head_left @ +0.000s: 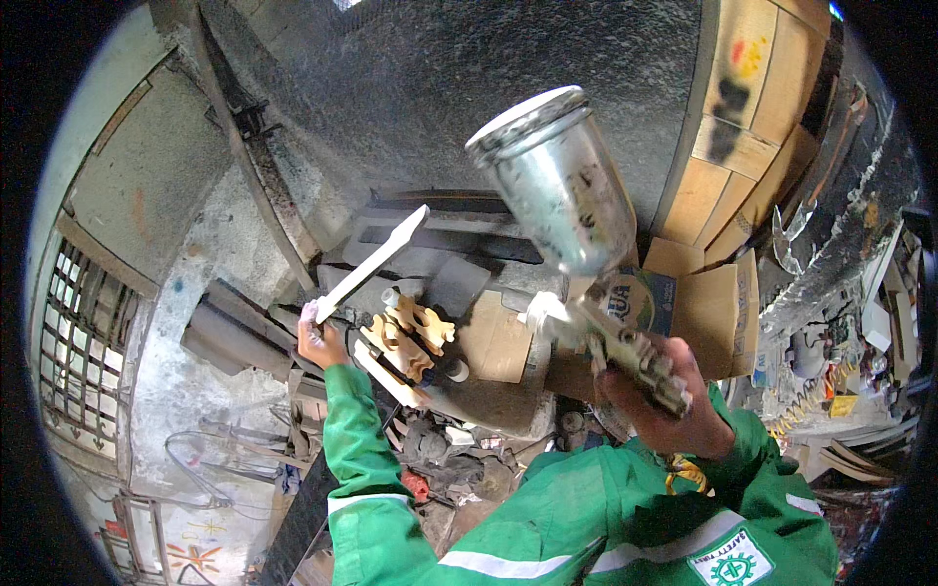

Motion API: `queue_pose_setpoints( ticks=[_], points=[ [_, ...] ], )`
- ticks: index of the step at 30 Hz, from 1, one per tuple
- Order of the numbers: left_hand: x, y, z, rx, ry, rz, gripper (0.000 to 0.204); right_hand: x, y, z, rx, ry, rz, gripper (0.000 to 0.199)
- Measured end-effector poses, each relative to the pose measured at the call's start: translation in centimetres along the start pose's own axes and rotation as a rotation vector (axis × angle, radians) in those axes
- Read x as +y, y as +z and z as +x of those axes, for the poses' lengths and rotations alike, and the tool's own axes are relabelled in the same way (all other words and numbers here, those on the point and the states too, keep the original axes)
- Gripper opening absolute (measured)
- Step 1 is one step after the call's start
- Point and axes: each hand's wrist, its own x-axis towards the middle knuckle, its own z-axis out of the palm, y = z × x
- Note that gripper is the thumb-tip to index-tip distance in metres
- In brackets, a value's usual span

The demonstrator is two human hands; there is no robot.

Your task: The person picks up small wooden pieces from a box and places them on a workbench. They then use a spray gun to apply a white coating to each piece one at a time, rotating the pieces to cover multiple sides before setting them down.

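Note:
My right hand [669, 400] is wrapped round the handle of a metal spray gun [625, 352]. A large silver paint cup [576, 200] with a white-rimmed lid stands tilted on top of the gun. The gun's white-crusted nozzle faces left. Out to the left, my left hand [320, 335] grips the lower end of a long white paddle-shaped piece [376, 262], held up at a slant with its wider end away from me. Below that piece, several cut-out wooden parts [401, 342] with wavy edges lie beside a flat piece of cardboard [496, 337].
An open cardboard box [718, 313] stands to the right, behind the gun. Dark, paint-stained wall [440, 107] rises ahead, with wooden boards [738, 127] at its right. Rags and scraps [440, 449] litter the floor near me. A coiled yellow hose [806, 405] hangs at the right.

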Motion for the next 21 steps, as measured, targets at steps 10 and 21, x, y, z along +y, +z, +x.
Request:
queue_pose_setpoints(
  ticks=[10,21],
  points=[
    [25.3,2.3,-9.6,-0.38,-1.281,-1.328,0.022,5.8,2.3,4.3,0.221,0.061,0.069,0.022],
    [29.8,4.7,-7.5,-0.625,-1.201,-1.201,0.021,7.5,3.3,4.4,0.111,-0.056,0.094,0.024]
  ],
)
